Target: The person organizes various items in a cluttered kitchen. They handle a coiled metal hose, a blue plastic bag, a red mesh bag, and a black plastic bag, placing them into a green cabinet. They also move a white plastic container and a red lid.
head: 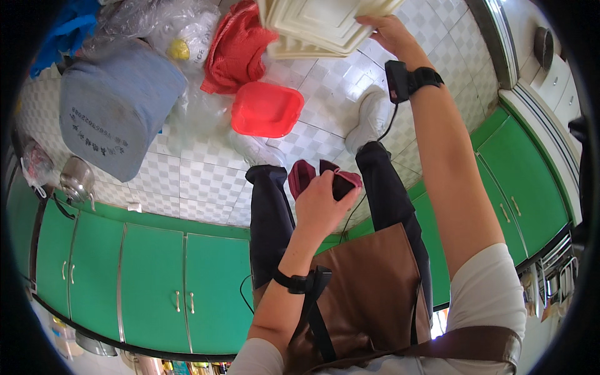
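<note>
My left hand (318, 201) grips some maroon hollow pieces (303, 176) in front of my legs. They look like small cups or containers with dark insides, and my fingers hide part of them. At the top of the view, my right hand (391, 33) holds the edge of a cream plastic piece (323, 26) with stepped rectangular ridges. It looks like stacked trays or a tiered rack, and its upper part is cut off by the frame. Below it on the tiled floor lie a red plastic basin (267, 110) and a crumpled red cloth (239, 51).
A blue-grey bag or cover (117, 108) bearing writing stands left, beside clear plastic bags (187, 28) and a blue plastic bag (70, 33). A metal kettle (77, 180) sits by the green cabinets (152, 276). My white shoes (368, 119) flank the basin; a cable (351, 215) hangs near my legs.
</note>
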Action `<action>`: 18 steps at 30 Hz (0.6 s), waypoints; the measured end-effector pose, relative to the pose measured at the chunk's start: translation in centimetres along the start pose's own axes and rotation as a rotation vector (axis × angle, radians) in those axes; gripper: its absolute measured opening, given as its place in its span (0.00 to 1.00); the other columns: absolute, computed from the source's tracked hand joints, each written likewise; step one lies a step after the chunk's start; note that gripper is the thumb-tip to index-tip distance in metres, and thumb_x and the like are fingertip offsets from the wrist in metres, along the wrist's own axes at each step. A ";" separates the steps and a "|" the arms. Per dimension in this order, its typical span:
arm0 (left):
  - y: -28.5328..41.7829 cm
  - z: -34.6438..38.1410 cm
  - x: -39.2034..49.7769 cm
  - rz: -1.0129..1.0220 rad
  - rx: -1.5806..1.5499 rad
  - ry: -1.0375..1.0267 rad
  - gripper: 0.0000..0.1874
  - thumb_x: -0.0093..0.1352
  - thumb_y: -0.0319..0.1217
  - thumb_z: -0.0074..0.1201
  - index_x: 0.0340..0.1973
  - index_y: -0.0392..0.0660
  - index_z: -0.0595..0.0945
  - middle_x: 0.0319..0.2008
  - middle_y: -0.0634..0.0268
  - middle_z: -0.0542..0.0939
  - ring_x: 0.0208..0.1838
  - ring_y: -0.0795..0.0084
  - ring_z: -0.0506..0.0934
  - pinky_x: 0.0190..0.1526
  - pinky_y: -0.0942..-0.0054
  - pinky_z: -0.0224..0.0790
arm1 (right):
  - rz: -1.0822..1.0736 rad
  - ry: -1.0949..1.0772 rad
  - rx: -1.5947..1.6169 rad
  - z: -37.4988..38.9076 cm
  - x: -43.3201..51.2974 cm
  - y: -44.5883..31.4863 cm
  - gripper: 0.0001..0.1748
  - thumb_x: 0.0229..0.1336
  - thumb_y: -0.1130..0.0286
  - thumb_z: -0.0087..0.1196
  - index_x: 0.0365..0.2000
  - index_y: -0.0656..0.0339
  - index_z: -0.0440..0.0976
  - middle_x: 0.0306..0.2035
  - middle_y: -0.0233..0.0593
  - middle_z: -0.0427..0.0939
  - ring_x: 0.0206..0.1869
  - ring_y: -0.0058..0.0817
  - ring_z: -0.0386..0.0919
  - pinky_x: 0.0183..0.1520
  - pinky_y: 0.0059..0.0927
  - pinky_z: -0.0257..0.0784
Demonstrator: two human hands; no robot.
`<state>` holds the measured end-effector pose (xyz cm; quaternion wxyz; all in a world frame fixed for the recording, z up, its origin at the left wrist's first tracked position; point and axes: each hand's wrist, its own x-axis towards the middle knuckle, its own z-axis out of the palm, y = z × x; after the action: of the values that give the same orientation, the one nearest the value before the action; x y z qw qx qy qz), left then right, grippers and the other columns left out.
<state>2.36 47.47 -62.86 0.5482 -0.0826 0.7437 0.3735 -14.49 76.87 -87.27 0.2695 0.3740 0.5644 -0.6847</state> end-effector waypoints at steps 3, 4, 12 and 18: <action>0.0 -0.1 0.1 -0.014 -0.131 0.098 0.21 0.61 0.46 0.63 0.35 0.41 0.77 0.32 0.55 0.78 0.38 0.51 0.78 0.38 0.59 0.71 | -0.281 -0.045 -0.489 -3.6 -2.8 0.9 0.18 0.51 0.76 0.62 0.45 0.67 0.77 0.45 0.41 0.80 0.49 0.35 0.77 0.55 0.34 0.70; 0.0 -0.2 0.3 -0.005 -0.215 0.124 0.20 0.61 0.45 0.63 0.36 0.41 0.77 0.32 0.55 0.78 0.37 0.52 0.77 0.39 0.60 0.70 | -0.520 -0.085 -1.091 -5.5 -4.4 1.0 0.18 0.50 0.76 0.62 0.44 0.68 0.77 0.44 0.41 0.81 0.47 0.35 0.78 0.54 0.33 0.70; -0.2 -0.2 0.6 0.162 -0.779 0.277 0.19 0.56 0.17 0.47 0.44 0.39 0.77 0.40 0.60 0.80 0.48 0.66 0.77 0.56 0.70 0.66 | 0.091 0.690 -0.753 -7.3 -8.0 2.4 0.22 0.47 0.75 0.61 0.45 0.70 0.74 0.42 0.50 0.79 0.45 0.40 0.77 0.53 0.38 0.70; -1.9 -0.7 0.5 -0.044 -0.799 0.237 0.14 0.55 0.16 0.43 0.36 0.38 0.75 0.31 0.64 0.74 0.35 0.74 0.71 0.41 0.76 0.65 | -0.631 0.426 -0.924 6.2 -6.5 1.9 0.31 0.50 0.74 0.62 0.56 0.55 0.69 0.49 0.43 0.78 0.53 0.38 0.76 0.52 0.36 0.73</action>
<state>2.63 45.87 -64.11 0.3914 -0.3472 0.5962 0.6090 -10.58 70.04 -82.52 0.0691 0.1614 0.9292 -0.3251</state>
